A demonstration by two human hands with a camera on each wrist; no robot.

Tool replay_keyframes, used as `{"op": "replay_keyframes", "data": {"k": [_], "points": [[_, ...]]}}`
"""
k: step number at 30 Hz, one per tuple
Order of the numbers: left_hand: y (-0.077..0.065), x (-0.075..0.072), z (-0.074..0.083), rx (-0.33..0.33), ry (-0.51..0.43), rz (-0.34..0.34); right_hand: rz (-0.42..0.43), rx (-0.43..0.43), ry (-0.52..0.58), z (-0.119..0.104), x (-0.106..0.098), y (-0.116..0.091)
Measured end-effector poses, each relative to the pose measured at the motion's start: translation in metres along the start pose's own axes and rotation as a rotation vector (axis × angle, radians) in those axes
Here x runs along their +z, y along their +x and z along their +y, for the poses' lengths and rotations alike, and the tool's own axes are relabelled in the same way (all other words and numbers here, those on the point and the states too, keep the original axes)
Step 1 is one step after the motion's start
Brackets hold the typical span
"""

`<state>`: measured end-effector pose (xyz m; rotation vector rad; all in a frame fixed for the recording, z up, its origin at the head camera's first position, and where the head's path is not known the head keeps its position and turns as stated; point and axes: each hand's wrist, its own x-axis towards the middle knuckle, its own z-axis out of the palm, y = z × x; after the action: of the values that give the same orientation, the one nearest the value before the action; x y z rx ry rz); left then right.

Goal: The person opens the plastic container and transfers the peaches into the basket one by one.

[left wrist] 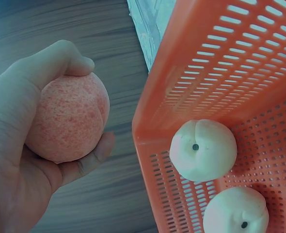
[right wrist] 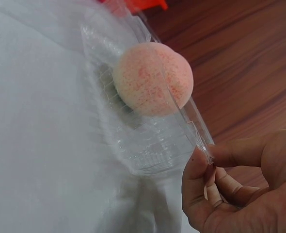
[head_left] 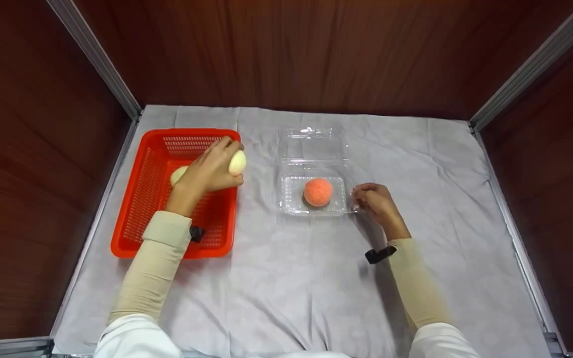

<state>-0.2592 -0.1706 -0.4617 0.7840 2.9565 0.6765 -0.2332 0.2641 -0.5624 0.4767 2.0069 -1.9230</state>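
One peach [head_left: 238,162] is gripped by the left hand [head_left: 213,168] near the basket [head_left: 192,132]; the box [head_left: 293,197], another peach [head_left: 318,192] inside, should be held still where pinched by the right hand [head_left: 376,202]

Both arms [head_left: 149,273] reach forward, left fingers [head_left: 234,146] curled in a wide grip, right fingers [head_left: 367,187] pinched together.

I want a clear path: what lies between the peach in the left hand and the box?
In the head view, only bare cloth shows between that peach and the box.
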Motion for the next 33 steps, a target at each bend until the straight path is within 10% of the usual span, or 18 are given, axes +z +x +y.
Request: {"op": "replay_keyframes", "data": {"k": [33], "points": [[-0.021, 0.002, -0.028, -0.08, -0.014, 0.003, 0.0, -0.007, 0.007, -0.001, 0.004, -0.001]]}}
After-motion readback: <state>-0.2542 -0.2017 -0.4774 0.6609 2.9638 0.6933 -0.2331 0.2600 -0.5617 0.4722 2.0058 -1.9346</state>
